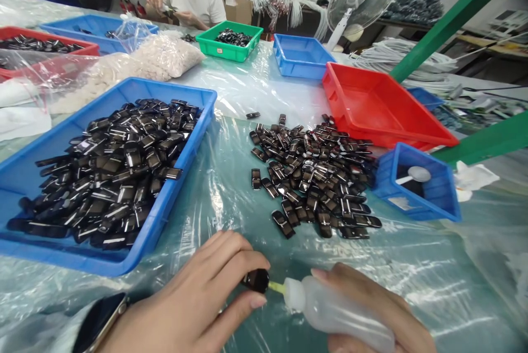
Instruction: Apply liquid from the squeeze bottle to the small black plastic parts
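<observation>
Head view: left hand [198, 292] pinching a glossy dark piece [258, 280] over the green, plastic-covered table [226, 193]; right hand [375, 295] curled round a translucent bottle [334, 309], its yellowish nozzle [277, 287] at the piece's end, contact uncertain from where I stand; beyond, a heap of similar pieces [315, 171]

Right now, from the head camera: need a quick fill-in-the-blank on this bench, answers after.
1. The right hand holds a bottle whose tip points at a part in the ____ hand.
2. The wrist of the left hand wears a ____.
3. As seen here, the loose pile lies to the ____ of the nearest blue tray.
4. The large tray just beyond the small bin is ____.

Missing words: left; watch; right; red.
</observation>
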Demonstrator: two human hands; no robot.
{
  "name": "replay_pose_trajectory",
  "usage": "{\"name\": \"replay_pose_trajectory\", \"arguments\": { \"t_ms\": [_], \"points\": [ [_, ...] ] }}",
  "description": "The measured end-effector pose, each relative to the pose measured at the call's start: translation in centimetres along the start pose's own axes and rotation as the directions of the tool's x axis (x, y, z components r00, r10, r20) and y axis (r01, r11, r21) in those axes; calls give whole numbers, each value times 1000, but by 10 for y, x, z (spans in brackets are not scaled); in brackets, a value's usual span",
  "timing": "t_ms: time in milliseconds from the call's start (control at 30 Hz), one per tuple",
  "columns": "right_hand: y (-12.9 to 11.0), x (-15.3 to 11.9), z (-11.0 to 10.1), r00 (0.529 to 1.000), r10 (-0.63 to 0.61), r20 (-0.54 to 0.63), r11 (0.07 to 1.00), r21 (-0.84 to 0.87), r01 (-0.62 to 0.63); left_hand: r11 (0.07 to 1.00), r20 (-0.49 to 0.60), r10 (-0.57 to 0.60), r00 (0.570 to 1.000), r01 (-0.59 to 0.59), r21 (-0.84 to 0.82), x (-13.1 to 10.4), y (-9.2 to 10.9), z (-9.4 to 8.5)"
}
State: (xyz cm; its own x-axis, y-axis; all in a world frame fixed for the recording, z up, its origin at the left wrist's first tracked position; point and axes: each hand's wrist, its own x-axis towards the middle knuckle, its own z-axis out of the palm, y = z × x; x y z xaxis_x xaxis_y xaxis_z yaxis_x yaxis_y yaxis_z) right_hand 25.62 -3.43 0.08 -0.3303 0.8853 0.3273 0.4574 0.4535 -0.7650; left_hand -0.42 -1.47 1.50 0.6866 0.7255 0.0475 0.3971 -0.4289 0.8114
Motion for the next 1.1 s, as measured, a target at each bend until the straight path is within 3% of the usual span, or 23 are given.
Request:
{"name": "replay_pose_trajectory", "arguments": {
  "t_ms": [567,733,967,1100],
  "points": [
    [-1,-4,3,999,31,7,1000,3,-31,999,-32,-44,999,44,-17,0,-2,5],
    [-2,-2,2,1000,28,-2,1000,-1,-28,999,-108,-7,994,2,-49,3,-2,6],
    [1,-5,5,1000,5,-7,999,-50,-5,999,-131,-33,991,31,-20,7,-11,10],
    [2,-6,8,999,16,-33,998,-65,-18,997,-81,-53,995,56,46,7,-10,8]
  ]
}}
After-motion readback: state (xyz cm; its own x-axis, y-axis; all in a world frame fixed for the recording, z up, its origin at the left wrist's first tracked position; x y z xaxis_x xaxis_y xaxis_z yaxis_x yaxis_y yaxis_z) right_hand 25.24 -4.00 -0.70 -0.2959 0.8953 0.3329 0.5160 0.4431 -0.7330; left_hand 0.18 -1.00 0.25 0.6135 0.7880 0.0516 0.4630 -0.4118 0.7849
